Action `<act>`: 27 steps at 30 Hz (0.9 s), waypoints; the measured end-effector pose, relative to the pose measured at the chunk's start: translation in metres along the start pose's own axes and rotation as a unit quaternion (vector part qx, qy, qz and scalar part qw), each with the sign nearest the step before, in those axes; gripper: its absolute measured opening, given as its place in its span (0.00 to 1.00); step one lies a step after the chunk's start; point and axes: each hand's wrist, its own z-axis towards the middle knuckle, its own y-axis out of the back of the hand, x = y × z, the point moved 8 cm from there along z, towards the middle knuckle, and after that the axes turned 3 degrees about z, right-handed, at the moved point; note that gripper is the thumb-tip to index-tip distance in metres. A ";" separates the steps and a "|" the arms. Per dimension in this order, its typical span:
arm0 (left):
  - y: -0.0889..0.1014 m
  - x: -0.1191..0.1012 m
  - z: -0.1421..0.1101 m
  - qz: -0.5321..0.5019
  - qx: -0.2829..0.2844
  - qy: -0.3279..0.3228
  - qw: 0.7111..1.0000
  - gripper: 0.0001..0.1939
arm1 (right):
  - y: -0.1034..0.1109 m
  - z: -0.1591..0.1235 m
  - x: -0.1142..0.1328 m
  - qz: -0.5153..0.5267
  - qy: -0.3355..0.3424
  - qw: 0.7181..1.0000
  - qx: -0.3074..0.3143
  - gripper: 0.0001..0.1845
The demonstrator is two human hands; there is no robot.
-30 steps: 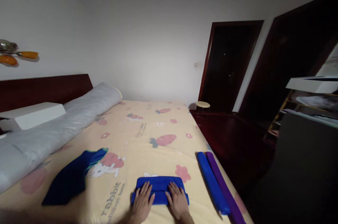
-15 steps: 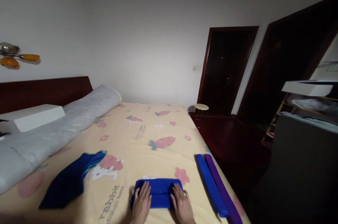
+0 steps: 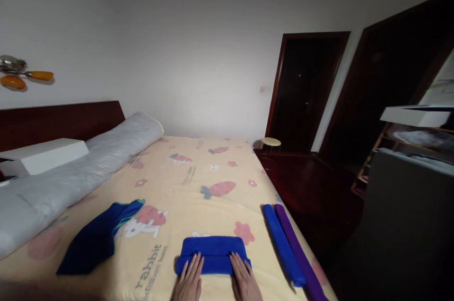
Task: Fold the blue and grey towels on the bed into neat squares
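A blue cloth [image 3: 214, 245], folded with a thicker rolled part along its near side, lies flat on the bed near the front edge of the view. My left hand [image 3: 189, 277] rests with stretched fingers on the left end of the near roll. On the right end lies my right hand [image 3: 245, 276], its fingers also stretched out flat. Neither hand grips the cloth; the palms are low, towards me.
A blue roll [image 3: 283, 246] and a purple roll [image 3: 300, 253] lie along the bed's right edge. Dark blue garment [image 3: 94, 242] at left. A grey rolled mattress [image 3: 106, 159] and a white box [image 3: 53, 154] stand by the headboard [image 3: 64, 121]. A stool [image 3: 271, 142] is beyond.
Both hands have slid back towards me, from the cloth's upper part to its near roll. More of the cloth's far part now shows.
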 end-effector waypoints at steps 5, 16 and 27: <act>0.011 0.031 -0.006 0.025 0.052 0.094 0.994 0.35 | 0.010 0.003 -0.016 0.004 -0.055 0.998 0.024 0.32; 0.027 0.038 0.022 -0.020 0.133 0.181 0.974 0.23 | 0.031 0.038 -0.004 0.020 -0.174 0.982 0.073 0.20; 0.023 0.018 0.029 0.042 0.105 0.219 0.969 0.32 | 0.014 0.036 0.007 -0.049 -0.128 0.989 -0.048 0.33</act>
